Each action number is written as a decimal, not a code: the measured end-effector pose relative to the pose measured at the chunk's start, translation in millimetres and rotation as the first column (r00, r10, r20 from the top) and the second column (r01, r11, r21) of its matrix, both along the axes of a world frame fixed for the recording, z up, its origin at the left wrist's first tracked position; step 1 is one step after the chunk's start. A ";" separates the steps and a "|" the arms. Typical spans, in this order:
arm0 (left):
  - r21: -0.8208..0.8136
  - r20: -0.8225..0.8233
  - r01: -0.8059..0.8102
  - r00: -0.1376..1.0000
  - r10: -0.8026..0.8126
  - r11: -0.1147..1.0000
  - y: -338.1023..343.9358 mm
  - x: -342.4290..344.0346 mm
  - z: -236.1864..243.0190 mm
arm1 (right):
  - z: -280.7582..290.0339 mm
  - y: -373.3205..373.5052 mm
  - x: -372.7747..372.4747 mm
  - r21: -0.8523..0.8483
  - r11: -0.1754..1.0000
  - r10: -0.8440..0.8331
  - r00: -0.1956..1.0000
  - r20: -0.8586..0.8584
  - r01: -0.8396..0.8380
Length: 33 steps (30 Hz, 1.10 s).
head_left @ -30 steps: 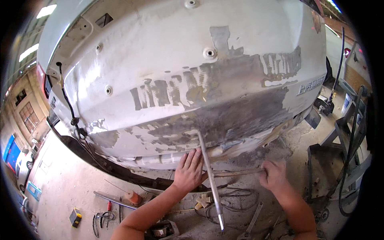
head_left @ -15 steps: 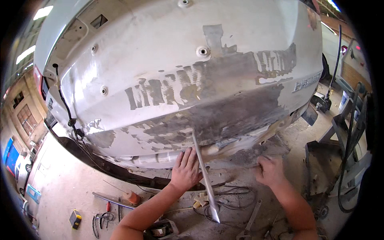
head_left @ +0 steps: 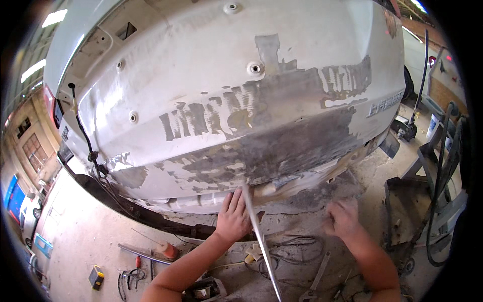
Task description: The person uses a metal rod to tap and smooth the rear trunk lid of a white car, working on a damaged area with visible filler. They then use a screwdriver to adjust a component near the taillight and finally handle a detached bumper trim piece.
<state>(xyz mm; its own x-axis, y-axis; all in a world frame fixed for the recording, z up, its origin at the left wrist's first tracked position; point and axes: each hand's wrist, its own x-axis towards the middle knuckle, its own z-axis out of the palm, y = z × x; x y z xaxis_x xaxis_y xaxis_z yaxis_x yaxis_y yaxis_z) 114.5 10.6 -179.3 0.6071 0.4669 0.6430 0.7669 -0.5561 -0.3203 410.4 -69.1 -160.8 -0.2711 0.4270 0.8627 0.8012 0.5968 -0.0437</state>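
Skid hazard noted

My left hand (head_left: 233, 220) lay with fingers straight alongside the bar (head_left: 261, 239), whose upper end stood at the lower edge of the panel (head_left: 236, 116); clamping could not be confirmed. My right hand (head_left: 344, 218) was curled but blurred, its hold unclear. I judged that poor seating could let the bar skid, scoring the panel or catching fingers. Underneath, cables (head_left: 297, 243) and a wrench (head_left: 319, 273) lay in the way

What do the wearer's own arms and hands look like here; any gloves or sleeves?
Both forearms are bare, with no sleeves in view. The left hand is ungloved, its wrist without watch or band. The right hand also looks ungloved, though blurred. No rings or markings can be made out.
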 end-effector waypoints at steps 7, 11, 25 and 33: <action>-0.055 -0.078 -0.056 0.996 0.051 0.997 -0.9 -0.5 3.6 | -3.2 -3.7 7.8 -0.070 0.998 -0.004 0.996 -0.089 -0.002; 0.028 -0.038 -0.024 0.999 0.025 0.999 -1.8 2.0 5.9 | -7.6 -6.6 6.7 -0.139 0.989 -0.083 0.983 -0.166 0.060; -0.035 -0.032 -0.045 0.999 0.043 0.998 -0.7 1.2 6.8 | -18.1 -2.9 18.9 -0.177 0.978 -0.137 0.978 -0.154 0.109; 0.252 0.251 -0.097 0.968 0.032 0.963 11.4 9.5 102.8 | -21.5 -17.5 10.7 -0.027 0.994 0.109 0.990 0.093 -0.106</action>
<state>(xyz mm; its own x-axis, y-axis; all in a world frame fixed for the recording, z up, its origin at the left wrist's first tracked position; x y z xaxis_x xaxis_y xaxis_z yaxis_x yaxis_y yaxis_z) 124.0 22.0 -76.5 0.3920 0.2962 0.8710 0.8707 -0.4252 -0.2473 421.2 -86.6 -182.3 -0.3957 0.4092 0.8222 0.7336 0.6794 0.0150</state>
